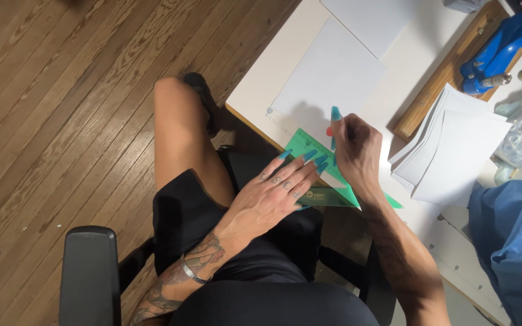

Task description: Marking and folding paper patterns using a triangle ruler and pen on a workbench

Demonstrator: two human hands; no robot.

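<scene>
At the desk edge: I see the white sheet (333, 75) lying flat with the green set square (327, 175) on its near corner
Left hand (273, 196): fingers spread, pressing the set square down
Right hand (354, 151): closed on a pen (333, 130); tip at the square's edge
Progress: I judge a line being ruled; I cannot make out any finished marks; the paper stack (448, 151) lies untouched nearby
</scene>
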